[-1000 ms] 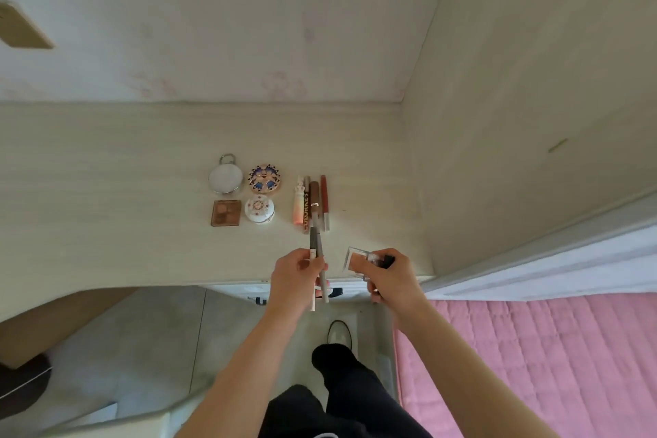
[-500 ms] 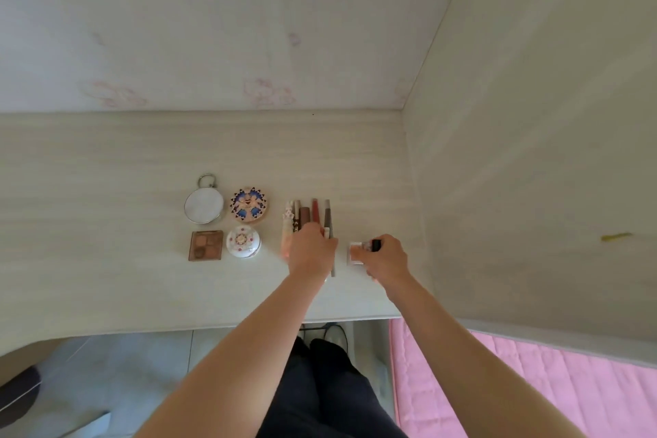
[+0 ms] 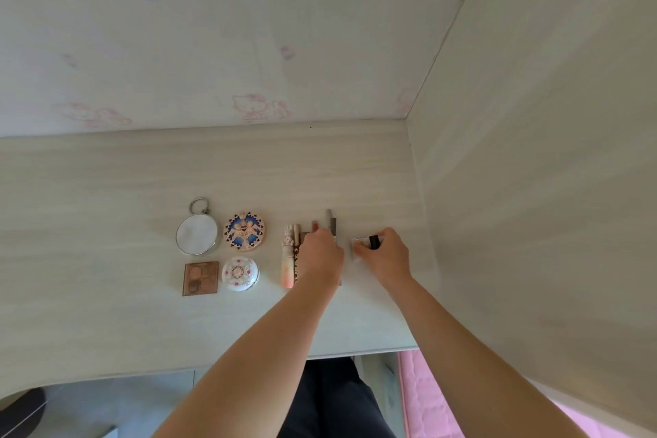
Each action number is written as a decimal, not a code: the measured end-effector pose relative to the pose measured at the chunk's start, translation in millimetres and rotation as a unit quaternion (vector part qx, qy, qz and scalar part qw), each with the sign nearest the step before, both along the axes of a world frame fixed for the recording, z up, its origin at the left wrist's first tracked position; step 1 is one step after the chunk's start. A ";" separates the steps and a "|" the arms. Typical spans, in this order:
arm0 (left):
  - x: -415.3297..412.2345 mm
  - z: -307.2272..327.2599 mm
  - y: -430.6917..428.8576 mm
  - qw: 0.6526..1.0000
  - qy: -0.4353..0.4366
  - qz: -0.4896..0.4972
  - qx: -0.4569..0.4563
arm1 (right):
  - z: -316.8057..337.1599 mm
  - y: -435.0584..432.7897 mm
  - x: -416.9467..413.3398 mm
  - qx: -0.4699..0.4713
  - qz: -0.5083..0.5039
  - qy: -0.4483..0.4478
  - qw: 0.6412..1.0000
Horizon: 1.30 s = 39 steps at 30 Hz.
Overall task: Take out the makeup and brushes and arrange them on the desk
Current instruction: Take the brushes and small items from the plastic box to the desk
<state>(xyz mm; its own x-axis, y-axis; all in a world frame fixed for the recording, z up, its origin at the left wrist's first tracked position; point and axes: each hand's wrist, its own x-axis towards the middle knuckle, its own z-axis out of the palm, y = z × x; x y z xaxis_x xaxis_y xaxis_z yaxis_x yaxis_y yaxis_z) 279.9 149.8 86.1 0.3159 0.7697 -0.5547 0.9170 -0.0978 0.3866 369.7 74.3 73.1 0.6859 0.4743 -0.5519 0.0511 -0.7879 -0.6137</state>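
On the pale wooden desk [image 3: 106, 188] lie a round silver compact with a ring [image 3: 196, 235], a blue-patterned round compact [image 3: 244, 231], a brown square eyeshadow palette [image 3: 200, 277] and a white flowered round case [image 3: 240, 273]. To their right is a row of sticks: a pink tube [image 3: 288, 260], a brown pencil [image 3: 296, 268] and a grey stick [image 3: 331, 220]. My left hand [image 3: 321, 256] lies curled over this row and grips the grey stick down on the desk. My right hand [image 3: 385, 256] pinches a small white case with a black part [image 3: 362, 244] against the desk, just right of the row.
A side panel [image 3: 533, 188] rises close to the right of my right hand. The back wall [image 3: 249, 46] carries faint pink cartoon prints. Below the desk's front edge are my dark trousers [image 3: 330, 398], grey floor and a pink quilt [image 3: 426, 402].
Both hands moved from the desk's front edge onto the desk. The left brought slim sticks down beside the row; the right set the small white case down beside them.
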 end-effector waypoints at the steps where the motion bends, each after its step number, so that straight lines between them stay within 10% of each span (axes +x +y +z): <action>1: 1.6 -0.2 0.6 1.000 0.003 -0.003 0.002 | -1.0 2.2 0.7 -0.002 0.001 -0.009 1.000; 39: -12.0 -11.2 -4.1 0.980 0.035 -0.147 0.129 | 8.4 -25.5 -25.2 0.011 0.120 -0.086 0.989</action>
